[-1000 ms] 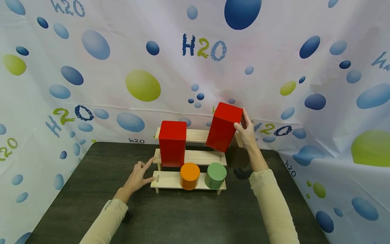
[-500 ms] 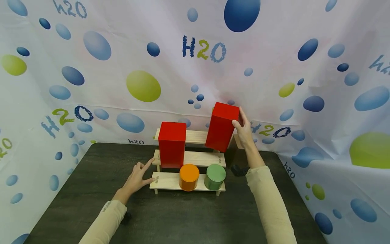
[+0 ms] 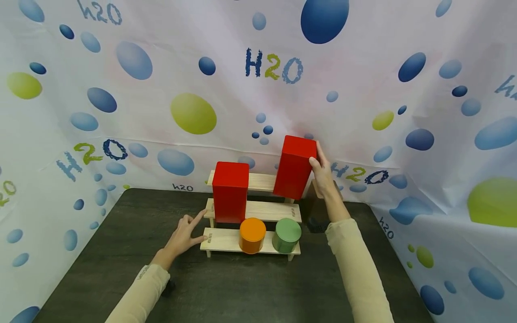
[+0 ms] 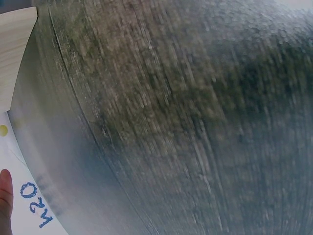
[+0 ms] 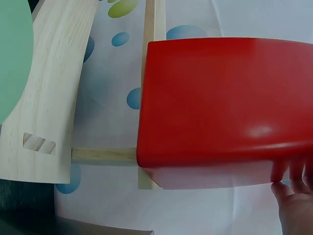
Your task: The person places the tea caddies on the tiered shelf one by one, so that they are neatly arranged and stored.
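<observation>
My right hand point(image 3: 323, 175) grips a tall red box point(image 3: 295, 168) by its right side, thumb on the front edge. The box leans slightly at the right end of the top shelf point(image 3: 260, 182) of a three-step wooden rack. In the right wrist view, fingertips point(image 5: 288, 181) press the side of that red box point(image 5: 225, 103). My left hand point(image 3: 180, 237) is at the rack's left end, index finger at the middle shelf point(image 3: 270, 211) and thumb at the bottom shelf point(image 3: 224, 242). A second red box point(image 3: 230, 193) stands on the middle shelf's left part.
An orange round tin point(image 3: 252, 235) and a green one point(image 3: 286, 235) stand on the bottom shelf. A brown box point(image 3: 315, 204) stands behind the rack's right end, partly hidden by my right arm. A patterned curtain point(image 3: 230, 89) hangs close behind the dark table point(image 3: 242, 291).
The red box in my right hand has shifted slightly left and become more upright. My left hand has stayed at the rack. The head view has moved slightly.
</observation>
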